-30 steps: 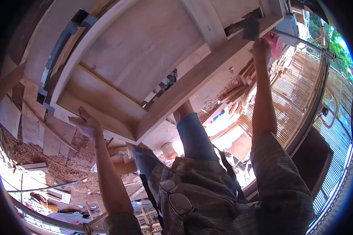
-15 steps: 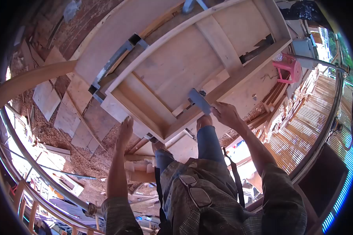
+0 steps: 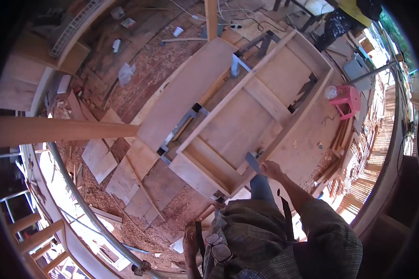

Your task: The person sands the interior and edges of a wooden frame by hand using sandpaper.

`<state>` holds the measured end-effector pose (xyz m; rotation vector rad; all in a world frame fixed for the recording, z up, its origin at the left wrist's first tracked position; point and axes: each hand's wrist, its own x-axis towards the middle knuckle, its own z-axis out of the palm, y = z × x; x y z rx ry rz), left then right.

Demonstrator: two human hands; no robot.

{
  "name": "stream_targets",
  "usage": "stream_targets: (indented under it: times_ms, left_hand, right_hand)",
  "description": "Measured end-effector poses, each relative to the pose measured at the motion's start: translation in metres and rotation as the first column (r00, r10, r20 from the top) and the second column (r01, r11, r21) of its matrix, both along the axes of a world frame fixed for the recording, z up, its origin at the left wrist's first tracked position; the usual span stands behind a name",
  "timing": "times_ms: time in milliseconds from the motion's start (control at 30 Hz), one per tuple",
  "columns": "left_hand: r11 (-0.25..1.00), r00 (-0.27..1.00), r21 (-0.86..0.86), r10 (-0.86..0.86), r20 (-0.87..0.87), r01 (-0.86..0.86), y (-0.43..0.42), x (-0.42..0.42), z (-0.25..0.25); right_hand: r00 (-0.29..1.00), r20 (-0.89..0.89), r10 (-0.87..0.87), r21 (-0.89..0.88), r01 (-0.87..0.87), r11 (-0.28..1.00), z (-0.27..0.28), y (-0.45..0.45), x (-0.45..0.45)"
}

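My right hand (image 3: 272,170) is closed on the grey tool (image 3: 253,162), long axis crosswise to the rail (image 3: 291,127). Left hand (image 3: 190,241) farther off; can't tell its grip.

Left hand (image 3: 190,241): fingers unclear. Flat tool (image 3: 253,162): grip hidden by right hand (image 3: 271,170). Post (image 3: 211,21): top cut off.

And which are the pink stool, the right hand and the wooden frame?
Pink stool (image 3: 354,99): head view, on its seat.
Right hand (image 3: 271,170): head view, on the middle of the hand.
Wooden frame (image 3: 266,101): head view, on its wide cross board.
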<state>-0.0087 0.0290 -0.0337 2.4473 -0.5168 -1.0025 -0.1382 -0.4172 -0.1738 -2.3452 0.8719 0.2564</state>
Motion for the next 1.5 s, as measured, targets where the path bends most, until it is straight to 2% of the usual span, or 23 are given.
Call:
stream_targets:
  times_ms: [67,100,133,200,267,333,400,467,533,567,600,667,733,767,800,833,867,933,1133,1267,1333,1467,1500]
  left_hand:
    - [0.987,0.972,-0.099,-0.108,0.208,0.131,-0.030,0.032,0.018]
    - [0.990,0.991,-0.133,-0.024,0.133,0.042,-0.034,0.045,0.023]
    - [0.989,0.986,-0.147,0.006,0.165,0.019,-0.039,0.062,0.028]
    - [0.959,0.939,-0.079,-0.246,0.239,0.271,-0.055,0.095,0.034]
    - [0.931,0.876,-0.021,-0.336,0.346,0.365,-0.082,0.120,0.036]
    - [0.889,0.856,-0.142,-0.360,0.372,0.436,-0.118,0.133,0.040]
    - [0.830,0.815,-0.228,-0.379,0.438,0.509,-0.154,0.132,0.043]
    - [0.804,0.811,-0.274,-0.380,0.445,0.528,-0.177,0.122,0.038]
    - [0.734,0.782,-0.333,-0.419,0.462,0.591,-0.181,0.110,0.021]
    - [0.762,0.786,-0.267,-0.467,0.405,0.590,-0.174,0.102,0.004]
    - [0.825,0.905,-0.386,-0.322,0.277,0.412,-0.165,0.099,-0.007]
    - [0.876,0.919,-0.361,-0.195,0.344,0.321,-0.147,0.103,-0.010]
    - [0.915,0.956,-0.394,0.032,0.291,0.090,-0.126,0.109,-0.053]
    - [0.921,0.962,-0.382,0.038,0.269,0.070,-0.120,0.114,-0.078]
    - [0.940,0.937,-0.338,0.079,0.340,0.044,-0.114,0.115,-0.104]
    - [0.955,0.902,-0.297,0.115,0.416,0.016,-0.114,0.120,-0.126]
    - [0.956,0.914,-0.291,0.140,0.380,-0.026,-0.124,0.126,-0.155]
    - [0.989,0.886,-0.098,-0.050,0.462,0.107,-0.142,0.137,-0.177]
    - [0.993,0.864,-0.076,-0.043,0.501,0.093,-0.179,0.182,-0.228]
    - [0.993,0.821,-0.016,-0.085,0.565,0.114,-0.174,0.140,-0.237]
    - [0.988,0.825,0.020,-0.141,0.547,0.155,-0.165,0.101,-0.233]
    - [0.926,0.873,0.163,-0.376,0.311,0.341,-0.150,0.001,-0.223]
    - [0.917,0.885,0.140,-0.397,0.244,0.373,-0.148,-0.019,-0.215]
  right_hand:
    - [0.998,-0.003,0.070,-0.017,-0.071,0.997,-0.009,0.022,0.031]
    - [0.991,0.064,0.118,0.060,-0.122,0.991,-0.010,0.029,0.049]
    - [0.978,0.128,0.165,0.130,-0.182,0.975,-0.004,0.036,0.069]
    - [0.975,0.103,0.197,0.141,-0.210,0.967,0.017,0.052,0.102]
    - [0.955,0.146,0.259,0.131,-0.279,0.951,0.011,0.071,0.119]
    - [0.937,0.177,0.302,0.129,-0.326,0.936,0.022,0.082,0.143]
    - [0.793,0.121,0.597,0.032,-0.605,0.796,0.065,0.104,0.153]
    - [0.692,0.269,0.669,-0.148,-0.657,0.739,0.102,0.126,0.151]
    - [0.828,0.199,0.524,0.002,-0.535,0.845,0.088,0.147,0.136]
    - [0.799,0.214,0.562,-0.040,-0.568,0.822,0.086,0.150,0.127]
    - [0.764,0.239,0.599,-0.082,-0.599,0.796,0.084,0.152,0.123]
    - [0.769,0.284,0.572,-0.022,-0.591,0.806,0.103,0.144,0.118]
    - [0.945,0.164,0.284,0.136,-0.307,0.942,0.067,0.136,0.089]
    - [0.964,0.133,0.231,0.121,-0.247,0.961,0.060,0.129,0.080]
    - [0.979,0.097,0.179,0.103,-0.189,0.977,0.053,0.121,0.069]
    - [0.975,0.121,0.187,0.087,-0.198,0.976,0.042,0.106,0.055]
    - [0.969,0.128,0.213,0.072,-0.224,0.972,0.021,0.088,0.046]
    - [0.972,0.104,0.211,0.121,-0.223,0.967,0.009,0.068,0.031]
    - [0.994,-0.008,0.106,0.207,-0.102,0.973,-0.004,0.034,0.018]
    - [0.997,-0.072,0.017,0.217,-0.001,0.976,-0.002,0.029,0.011]
    - [1.000,0.010,-0.027,0.213,0.024,0.977,-0.003,0.032,0.007]
    - [0.996,0.015,-0.083,0.206,0.078,0.975,-0.004,0.035,0.002]
    - [0.992,0.047,-0.119,0.205,0.107,0.973,-0.008,0.033,0.002]
